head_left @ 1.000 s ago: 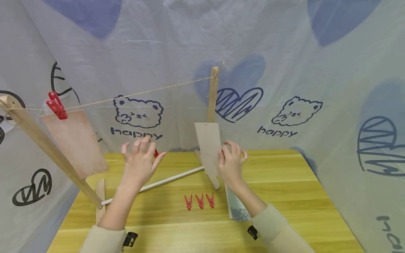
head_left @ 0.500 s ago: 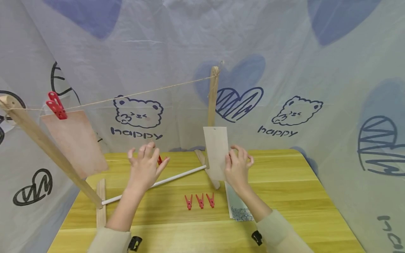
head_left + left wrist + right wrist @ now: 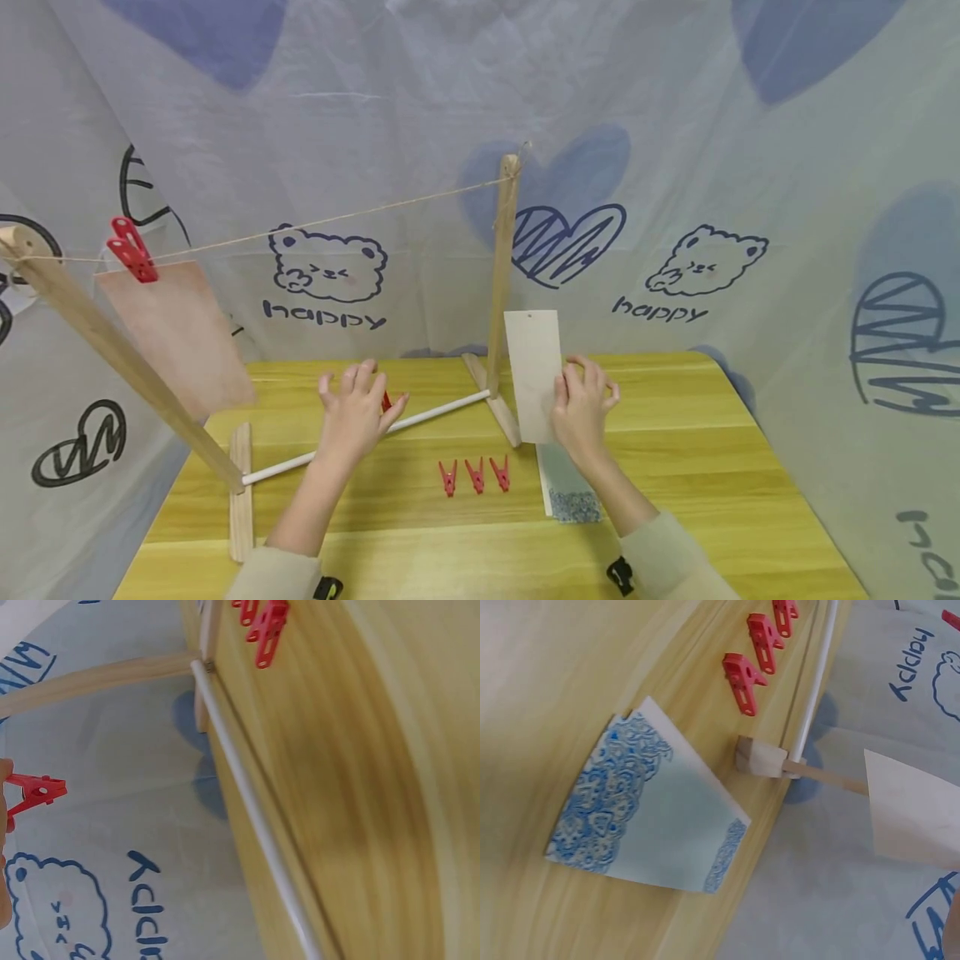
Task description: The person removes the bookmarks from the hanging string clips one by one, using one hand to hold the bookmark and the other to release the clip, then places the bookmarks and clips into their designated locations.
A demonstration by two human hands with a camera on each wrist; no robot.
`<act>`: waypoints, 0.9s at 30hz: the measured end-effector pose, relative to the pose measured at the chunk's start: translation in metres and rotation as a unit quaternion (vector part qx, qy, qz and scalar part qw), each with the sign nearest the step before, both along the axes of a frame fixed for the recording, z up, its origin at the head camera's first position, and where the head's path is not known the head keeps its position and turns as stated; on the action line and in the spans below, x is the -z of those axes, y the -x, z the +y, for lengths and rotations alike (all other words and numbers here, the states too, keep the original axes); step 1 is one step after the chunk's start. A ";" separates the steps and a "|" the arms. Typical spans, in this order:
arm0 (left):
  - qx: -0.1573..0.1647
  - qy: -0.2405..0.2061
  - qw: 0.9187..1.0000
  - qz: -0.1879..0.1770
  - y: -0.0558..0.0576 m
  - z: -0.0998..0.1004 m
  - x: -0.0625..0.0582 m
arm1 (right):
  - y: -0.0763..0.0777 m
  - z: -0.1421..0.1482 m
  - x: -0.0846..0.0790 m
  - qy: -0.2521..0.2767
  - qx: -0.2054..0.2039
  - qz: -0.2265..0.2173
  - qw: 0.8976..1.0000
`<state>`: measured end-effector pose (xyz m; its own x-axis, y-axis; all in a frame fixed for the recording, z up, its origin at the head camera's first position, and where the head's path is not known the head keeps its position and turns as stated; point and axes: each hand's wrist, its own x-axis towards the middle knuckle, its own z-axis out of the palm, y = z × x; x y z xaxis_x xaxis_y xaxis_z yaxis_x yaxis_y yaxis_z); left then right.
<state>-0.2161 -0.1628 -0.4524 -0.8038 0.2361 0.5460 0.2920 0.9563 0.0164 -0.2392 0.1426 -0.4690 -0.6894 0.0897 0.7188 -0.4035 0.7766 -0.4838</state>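
Note:
My left hand (image 3: 354, 414) pinches a red clothespin (image 3: 39, 790) between thumb and fingers, above the white rod. In the head view, most of that clothespin is hidden behind the hand. My right hand (image 3: 583, 408) holds a pale, narrow card (image 3: 534, 375) by its right edge; a small hole shows near the card's top. The card stands upright in front of the right post's foot. Below it on the table lies a blue-patterned card (image 3: 664, 806), with another pale card's edge showing beneath. Several red clothespins (image 3: 475, 477) lie in a row left of these cards.
A string (image 3: 337, 220) runs between two wooden posts, the left post (image 3: 127, 358) nearer. A red clothespin (image 3: 132, 250) holds a pinkish sheet (image 3: 177, 337) on the string at left. The white rod (image 3: 442, 410) joins the posts' feet. A printed curtain (image 3: 427, 100) hangs behind the table.
Both hands have moved to the right and lower, carrying the clothespin and the pale card. The card has left the front of the right post, and the post's foot is now uncovered.

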 end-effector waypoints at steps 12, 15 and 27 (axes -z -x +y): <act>-0.003 -0.005 1.000 -0.009 0.002 0.007 0.024 | -0.002 0.017 0.018 0.008 0.035 -0.007 0.999; -0.006 -0.008 1.000 -0.026 0.002 0.009 0.031 | -0.003 0.022 0.022 0.011 0.044 -0.011 0.999; -0.006 -0.014 0.998 -0.069 -0.004 0.018 0.060 | -0.009 0.043 0.044 0.025 0.078 -0.066 0.994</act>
<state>-0.2120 -0.1447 -0.5126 -0.8742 0.2124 0.4367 0.2735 0.9584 0.0814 -0.2305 0.1855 -0.5132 -0.7525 0.2364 0.6147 -0.2107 0.7979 -0.5648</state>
